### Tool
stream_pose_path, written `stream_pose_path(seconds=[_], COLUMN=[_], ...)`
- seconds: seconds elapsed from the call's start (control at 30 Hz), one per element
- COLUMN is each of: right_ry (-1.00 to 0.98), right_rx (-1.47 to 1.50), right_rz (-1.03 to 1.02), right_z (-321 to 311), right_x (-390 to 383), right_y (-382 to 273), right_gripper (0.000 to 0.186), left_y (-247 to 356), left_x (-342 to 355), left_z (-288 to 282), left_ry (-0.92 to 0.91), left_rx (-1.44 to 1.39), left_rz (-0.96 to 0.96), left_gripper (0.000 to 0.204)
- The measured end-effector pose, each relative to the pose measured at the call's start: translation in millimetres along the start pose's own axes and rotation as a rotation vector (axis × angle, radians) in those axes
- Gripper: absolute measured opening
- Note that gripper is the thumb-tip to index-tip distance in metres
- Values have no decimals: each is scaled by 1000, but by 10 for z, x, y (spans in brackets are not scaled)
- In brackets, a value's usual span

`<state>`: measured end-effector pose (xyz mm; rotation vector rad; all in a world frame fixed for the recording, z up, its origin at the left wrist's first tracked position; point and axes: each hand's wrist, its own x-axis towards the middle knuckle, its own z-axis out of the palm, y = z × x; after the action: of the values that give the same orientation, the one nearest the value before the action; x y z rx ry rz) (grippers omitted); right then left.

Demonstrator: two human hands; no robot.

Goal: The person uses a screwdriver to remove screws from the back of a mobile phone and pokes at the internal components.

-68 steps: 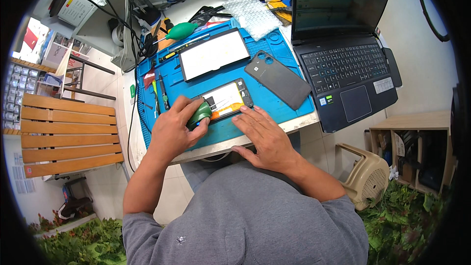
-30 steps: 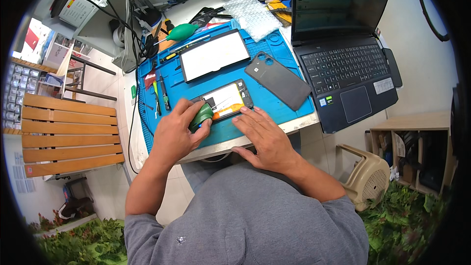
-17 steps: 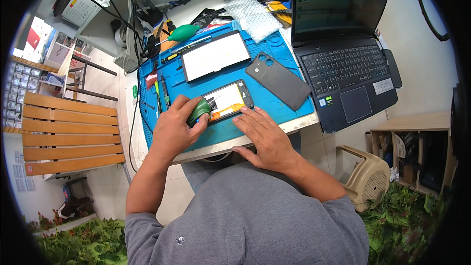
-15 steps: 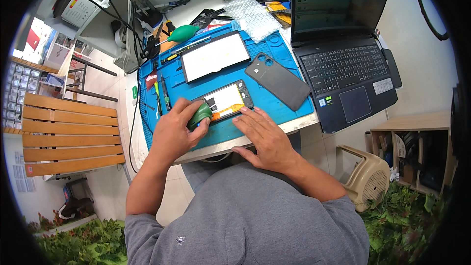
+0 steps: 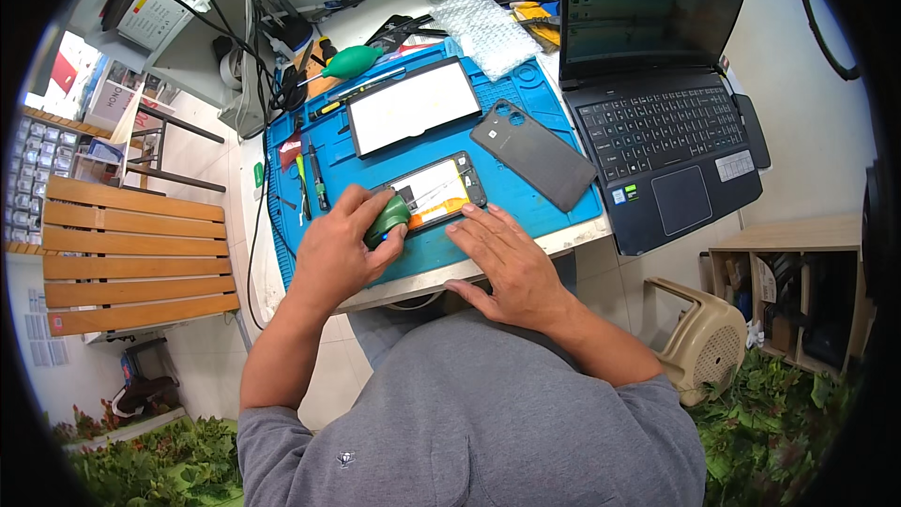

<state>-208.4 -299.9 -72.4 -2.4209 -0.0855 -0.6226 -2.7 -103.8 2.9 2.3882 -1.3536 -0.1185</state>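
Opened smartphone (image 5: 457, 202) lies face down on the blue work mat (image 5: 432, 252), near the mat's 6 o'clock edge, white battery (image 5: 434, 180) and orange flex strip (image 5: 449, 209) exposed. Main risk, my read: a slip of the tool nicks the flex or dents the battery.

Left hand (image 5: 340, 246), at the phone's 8 o'clock, is wrapped around a green rounded tool (image 5: 386, 222) with a small blue light, right over the phone's near-left end. Its working tip is hidden, so contact can't be confirmed. Too much force there could also pivot the phone.

Right hand (image 5: 502, 255), at 5 o'clock, is empty: palm down, fingers extended, thumb out. Fingertips sit at the phone's near edge; can't tell if they press. If they don't, phone likely skates on the mat.

Black back cover (image 5: 535, 155), at 2–3 o'clock, is off and clear of both hands. White-topped tray (image 5: 413, 105) sits close at 12; a sudden phone shift that way could bump it. Laptop (image 5: 671, 131) at 2–3, beyond the cover, looks low risk.
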Motion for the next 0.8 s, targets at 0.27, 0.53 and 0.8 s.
stream_pose_path(seconds=[0.27,0.53,0.8], right_ry=[3,7,6], right_rx=[-9,1,3], right_rz=[1,3,3], right_z=[6,9,5], right_x=[-5,-4,-3], right_y=[-1,0,-3], right_gripper=[74,74,74], left_y=[18,54,16], left_x=[-12,-20,7], left_z=[-3,-49,-41], left_ry=[-11,-26,-23], left_rx=[-27,-38,-34], left_rz=[-49,-50,-85], left_gripper=[42,41,43])
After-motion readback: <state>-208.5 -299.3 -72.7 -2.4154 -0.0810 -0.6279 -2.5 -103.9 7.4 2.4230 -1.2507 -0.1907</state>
